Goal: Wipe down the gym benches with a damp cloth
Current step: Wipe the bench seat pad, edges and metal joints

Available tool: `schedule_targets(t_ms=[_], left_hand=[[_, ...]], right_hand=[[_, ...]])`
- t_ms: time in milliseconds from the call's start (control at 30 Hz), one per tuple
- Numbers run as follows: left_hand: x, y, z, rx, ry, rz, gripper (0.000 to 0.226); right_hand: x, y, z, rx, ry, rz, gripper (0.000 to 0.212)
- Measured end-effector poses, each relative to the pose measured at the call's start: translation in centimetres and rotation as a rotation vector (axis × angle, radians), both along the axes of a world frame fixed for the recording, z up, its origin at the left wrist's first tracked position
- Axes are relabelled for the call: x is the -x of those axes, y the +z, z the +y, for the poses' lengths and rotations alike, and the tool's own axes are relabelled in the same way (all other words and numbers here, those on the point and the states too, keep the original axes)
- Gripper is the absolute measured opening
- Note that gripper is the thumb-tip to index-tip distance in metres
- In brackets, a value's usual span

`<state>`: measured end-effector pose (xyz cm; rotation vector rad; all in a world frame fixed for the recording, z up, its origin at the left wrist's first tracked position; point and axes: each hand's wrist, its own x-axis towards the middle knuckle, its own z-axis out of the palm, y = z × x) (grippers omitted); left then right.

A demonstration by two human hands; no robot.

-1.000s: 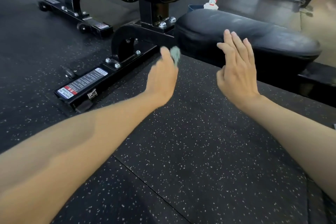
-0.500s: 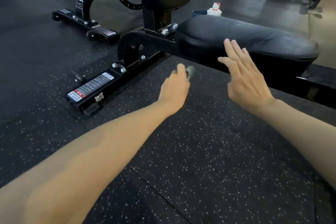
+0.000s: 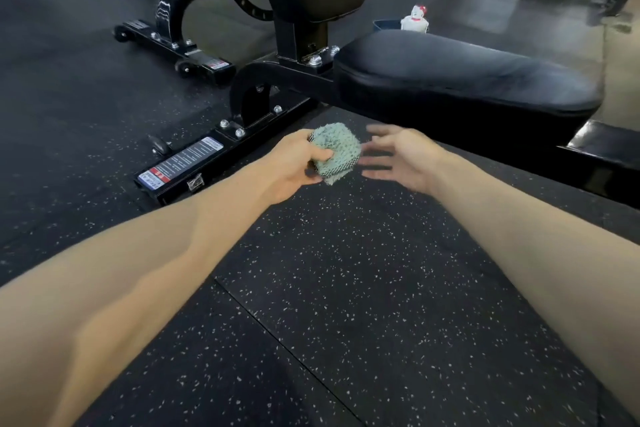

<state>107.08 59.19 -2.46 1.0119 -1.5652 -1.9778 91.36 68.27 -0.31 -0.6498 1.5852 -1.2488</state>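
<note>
A black bench pad (image 3: 467, 76) sits ahead on a bolted frame (image 3: 194, 166) over speckled floor (image 3: 346, 288), with a white figure (image 3: 415, 19) behind it. The left hand (image 3: 294, 163) grips a balled green cloth (image 3: 336, 151) in front of the pad. The blurred right hand (image 3: 401, 156), fingers spread and holding nothing, is just beside the cloth.

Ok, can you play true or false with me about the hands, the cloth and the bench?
1. The left hand grips the cloth. True.
2. The cloth lies on the bench pad. False: the hand holds it up in front of the pad.
3. The right hand has its fingers spread and holds nothing. True.
4. The cloth is red. False: it is pale green.
5. A small white figure stands behind the pad. True.
</note>
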Motion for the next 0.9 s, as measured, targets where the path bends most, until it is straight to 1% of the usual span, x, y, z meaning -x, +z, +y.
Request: schedule_targets(t_ms=[33, 100, 200, 300, 333, 400, 467, 567, 667, 733, 800, 833, 900], left_hand=[[-0.4, 0.1, -0.1, -0.01, -0.044, 0.022, 0.035], [-0.9, 0.3, -0.1, -0.045, -0.125, 0.061, 0.04], [-0.6, 0.6, 0.2, -0.058, -0.168, 0.065, 0.043], [-0.1, 0.6, 0.4, -0.072, -0.06, 0.069, 0.046], [0.1, 0.6, 0.5, -0.079, -0.044, 0.082, 0.046], [0.1, 0.8, 0.6, -0.09, -0.078, 0.085, 0.04], [0.2, 0.7, 0.5, -0.083, -0.132, 0.045, 0.035], [0.1, 0.2, 0.5, -0.03, -0.143, -0.071, 0.029], [-0.3, 0.1, 0.3, 0.022, -0.08, -0.152, 0.016], [-0.8, 0.3, -0.1, 0.035, -0.027, -0.153, 0.01], [-1.4, 0.5, -0.6, 0.028, -0.005, -0.165, 0.005], [-1.7, 0.6, -0.7, 0.027, -0.013, -0.176, 0.007], [-2.1, 0.5, -0.9, -0.009, -0.077, -0.157, 0.028]], right_hand=[[0.0, 0.2, -0.1, 0.03, 0.015, -0.083, 0.038], [-0.2, 0.2, -0.2, 0.034, 0.112, -0.158, 0.041], [-0.9, 0.0, -0.4, 0.023, 0.215, -0.131, 0.045], [-1.0, 0.2, -0.6, 0.058, 0.249, -0.115, 0.047], [-0.9, 0.3, -0.5, 0.068, 0.274, -0.103, 0.046], [-0.6, 0.5, -0.4, 0.075, 0.306, -0.055, 0.04], [-0.3, 0.5, -0.3, 0.062, 0.288, 0.009, 0.029], [-0.1, 0.1, -0.3, 0.01, 0.21, 0.144, 0.014], [0.2, -0.2, -0.4, -0.05, 0.14, 0.288, 0.016], [0.5, -0.2, -0.3, -0.074, 0.138, 0.269, 0.016], [0.5, -0.2, -0.1, -0.084, 0.157, 0.198, 0.015], [0.4, -0.2, 0.0, -0.084, 0.16, 0.163, 0.015], [0.1, -0.3, -0.1, -0.079, 0.143, 0.124, 0.013]])
